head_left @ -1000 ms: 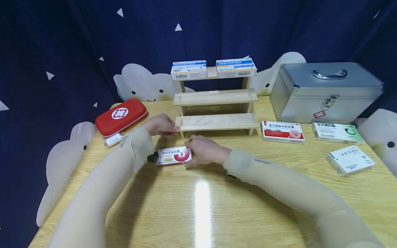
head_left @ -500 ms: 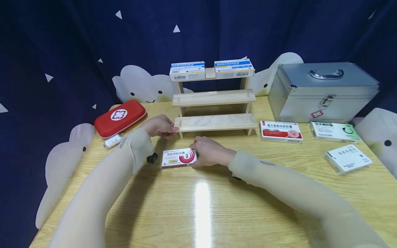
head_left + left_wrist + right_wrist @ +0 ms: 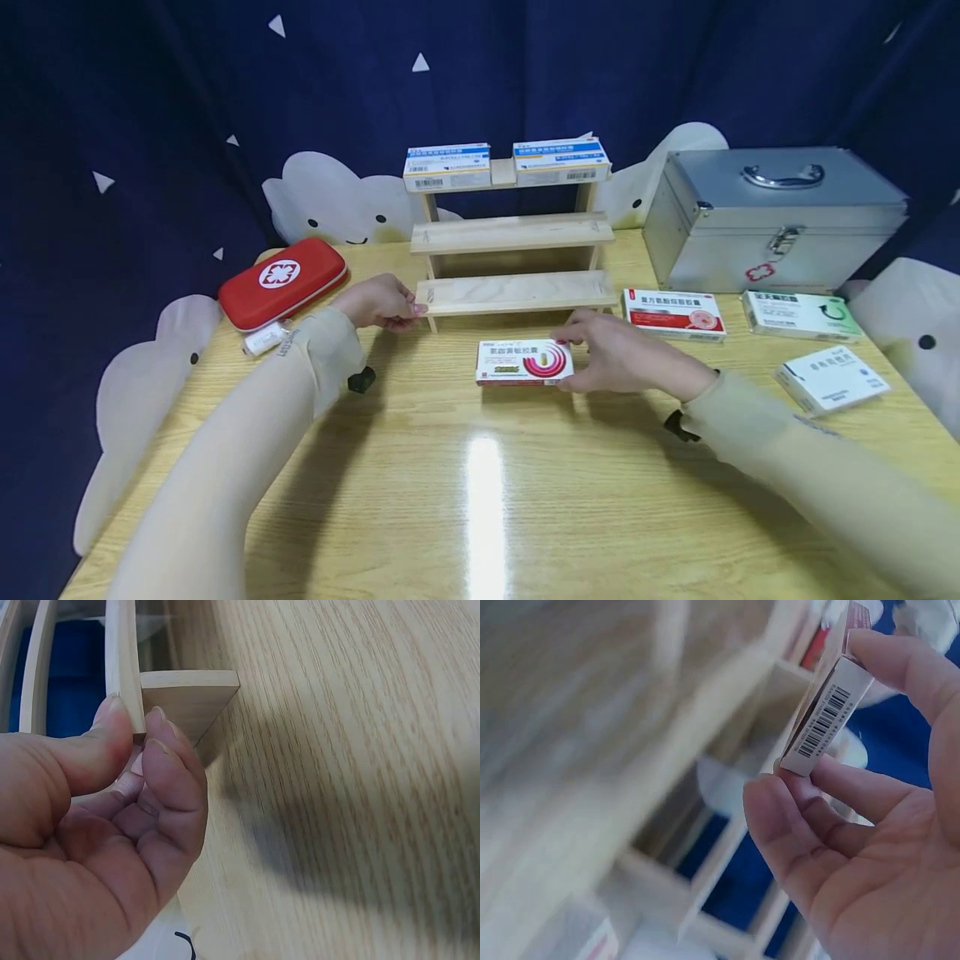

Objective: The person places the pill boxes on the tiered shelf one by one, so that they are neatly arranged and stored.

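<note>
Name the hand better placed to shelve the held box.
Probably the right hand: it holds the box in front of the bottom shelf, while the left hand pinches that shelf's left end.

Wooden rack (smooth, matt).

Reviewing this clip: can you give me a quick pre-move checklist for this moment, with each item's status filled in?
1. Right hand has hold of the medicine box: ok, thumb and fingers grip its right end.
2. Left hand is on the wooden rack: ok, it pinches the left end of the lowest shelf.
3. Lowest shelf free of boxes: ok, bare wood shows along it.
4. Left blue-and-white box and right blue-and-white box lie on the top shelf: ok.
5. Flap at the barcode end fully closed: cannot tell; a dark line runs beside it.
</note>
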A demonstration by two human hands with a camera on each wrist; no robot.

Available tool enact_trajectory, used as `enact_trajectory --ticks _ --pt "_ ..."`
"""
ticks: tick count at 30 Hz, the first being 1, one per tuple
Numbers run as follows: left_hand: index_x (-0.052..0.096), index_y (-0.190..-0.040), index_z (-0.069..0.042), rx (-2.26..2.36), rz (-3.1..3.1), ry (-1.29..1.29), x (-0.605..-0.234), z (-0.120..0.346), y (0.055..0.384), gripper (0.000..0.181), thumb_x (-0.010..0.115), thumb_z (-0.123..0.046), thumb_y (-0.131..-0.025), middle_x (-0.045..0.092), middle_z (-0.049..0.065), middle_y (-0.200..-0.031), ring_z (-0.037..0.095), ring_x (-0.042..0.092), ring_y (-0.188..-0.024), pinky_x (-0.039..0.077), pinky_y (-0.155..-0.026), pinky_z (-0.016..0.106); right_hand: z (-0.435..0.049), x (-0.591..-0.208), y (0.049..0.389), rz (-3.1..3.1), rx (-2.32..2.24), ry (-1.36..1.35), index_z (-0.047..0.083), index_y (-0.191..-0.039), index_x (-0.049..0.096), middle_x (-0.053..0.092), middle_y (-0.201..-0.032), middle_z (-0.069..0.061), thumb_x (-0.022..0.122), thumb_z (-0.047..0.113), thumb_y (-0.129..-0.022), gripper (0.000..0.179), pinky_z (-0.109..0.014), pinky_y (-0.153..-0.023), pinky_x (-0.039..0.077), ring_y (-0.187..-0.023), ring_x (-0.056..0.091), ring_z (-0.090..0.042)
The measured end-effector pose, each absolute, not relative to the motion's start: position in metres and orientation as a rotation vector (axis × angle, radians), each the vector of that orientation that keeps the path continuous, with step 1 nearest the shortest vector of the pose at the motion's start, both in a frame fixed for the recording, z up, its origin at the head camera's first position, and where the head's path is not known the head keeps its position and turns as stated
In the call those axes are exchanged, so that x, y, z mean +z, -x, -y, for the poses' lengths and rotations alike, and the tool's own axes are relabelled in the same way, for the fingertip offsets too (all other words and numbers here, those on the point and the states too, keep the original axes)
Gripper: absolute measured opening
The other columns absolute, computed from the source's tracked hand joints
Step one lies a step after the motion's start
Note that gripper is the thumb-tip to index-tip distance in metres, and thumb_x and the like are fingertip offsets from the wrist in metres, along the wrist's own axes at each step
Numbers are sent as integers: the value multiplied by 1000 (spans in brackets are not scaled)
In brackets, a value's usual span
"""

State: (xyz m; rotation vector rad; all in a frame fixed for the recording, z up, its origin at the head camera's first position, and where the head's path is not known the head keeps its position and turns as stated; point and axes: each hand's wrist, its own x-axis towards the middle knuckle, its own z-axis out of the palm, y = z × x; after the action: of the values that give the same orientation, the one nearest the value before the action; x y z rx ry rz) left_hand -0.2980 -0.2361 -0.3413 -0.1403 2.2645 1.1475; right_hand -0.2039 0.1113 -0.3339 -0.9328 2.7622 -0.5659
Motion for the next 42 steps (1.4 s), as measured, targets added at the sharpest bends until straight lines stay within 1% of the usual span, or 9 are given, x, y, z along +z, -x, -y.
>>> enact_trajectory --ticks 7,15,19,24,29,31,35,38,42 --pt "53 -94 2 1152 -2262 118 -343 240 299 17 62 -11 -99 63 14 -90 13 57 -70 53 -68 25 -145 -302 211 -2842 -621 936 -1 -129 62 59 -114 -11 84 22 -77 61 -39 -74 52 -94 61 -25" --pt "52 -99 3 1166 -2259 112 -345 240 299 16 61 -11 -99 63 16 -94 14 58 -71 55 -72 28 -131 -274 245 -2868 -648 918 -1 -132 60 58 -109 -12 83 21 -79 61 -38 -73 51 -96 60 -26" --pt "53 -100 2 1154 -2264 130 -344 240 298 18 61 -13 -99 64 17 -97 15 58 -72 54 -72 28 -111 -265 273 -2861 -641 898 -1 -133 59 59 -111 -12 83 23 -79 64 -39 -79 50 -94 59 -25" --pt "52 -97 2 1157 -2255 120 -342 240 297 17 61 -13 -99 63 17 -96 16 57 -71 53 -70 27 -82 -258 307 -2833 -608 851 0 -137 56 57 -120 -13 82 25 -79 68 -39 -83 50 -99 62 -25" --pt "55 -97 2 1154 -2249 108 -343 240 299 16 61 -13 -99 63 14 -91 15 57 -70 54 -68 26 -53 -256 332 -2815 -559 862 0 -139 55 59 -122 -13 82 25 -80 70 -37 -87 46 -101 57 -24" --pt "56 -97 2 1142 -2251 106 -343 239 300 17 61 -14 -99 63 14 -91 14 58 -71 54 -68 26 -44 -257 339 -2799 -559 844 1 -141 53 58 -128 -13 82 24 -80 71 -37 -91 45 -103 55 -24" --pt "56 -99 2 1125 -2256 116 -342 239 300 17 61 -15 -99 63 16 -95 15 59 -73 54 -69 26 -28 -259 351 -2751 -560 746 5 -147 45 49 -145 -12 80 27 -86 74 -39 -106 38 -125 48 -25" --pt "55 -102 3 1133 -2253 129 -342 239 299 19 62 -15 -99 63 17 -98 16 58 -73 54 -69 27 -20 -261 357 -2728 -529 712 6 -150 41 40 -153 -11 76 28 -89 74 -40 -115 28 -138 35 -23" --pt "55 -105 4 1143 -2246 133 -343 241 299 22 63 -15 -98 63 17 -98 16 58 -72 53 -68 26 -12 -264 363 -2706 -509 699 5 -151 38 38 -154 -10 74 26 -91 73 -38 -116 25 -136 35 -20"
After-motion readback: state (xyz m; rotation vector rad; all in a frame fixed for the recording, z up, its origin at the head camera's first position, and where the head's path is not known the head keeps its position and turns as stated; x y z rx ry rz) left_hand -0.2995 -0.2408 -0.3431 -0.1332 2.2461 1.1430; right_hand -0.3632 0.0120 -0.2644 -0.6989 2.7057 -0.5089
